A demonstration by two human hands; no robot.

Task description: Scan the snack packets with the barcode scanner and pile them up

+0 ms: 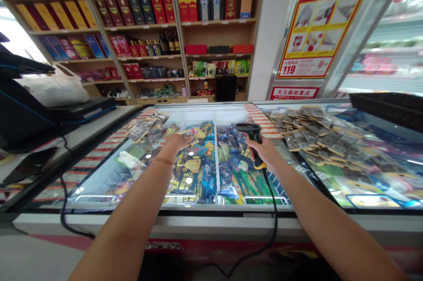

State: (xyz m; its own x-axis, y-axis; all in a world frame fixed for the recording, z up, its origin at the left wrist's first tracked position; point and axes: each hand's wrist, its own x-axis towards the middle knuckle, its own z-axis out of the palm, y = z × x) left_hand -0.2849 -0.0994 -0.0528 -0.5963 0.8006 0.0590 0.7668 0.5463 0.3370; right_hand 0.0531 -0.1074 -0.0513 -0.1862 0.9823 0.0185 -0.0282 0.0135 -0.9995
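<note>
My right hand (264, 151) is wrapped round the grip of a black barcode scanner (249, 129), whose cord hangs down in front of the chest freezer (211, 221). Over the freezer's glass lid, my left hand (175, 143) reaches forward with its fingers spread. Close to its fingertips is a small flat packet (189, 132); whether they touch cannot be made out. Left of that hand, a loose pile of small clear packets (142, 129) lies on the glass. A larger pile of similar packets (317, 131) spreads over the lid on the right.
Colourful bagged frozen goods (188, 168) show under the glass. At left, a counter holds a white plastic bag (53, 87) and dark equipment. A black tray (390, 109) stands at the right. Behind rise shelves (139, 27) of boxes and bottles, with a red poster (307, 63) beside them.
</note>
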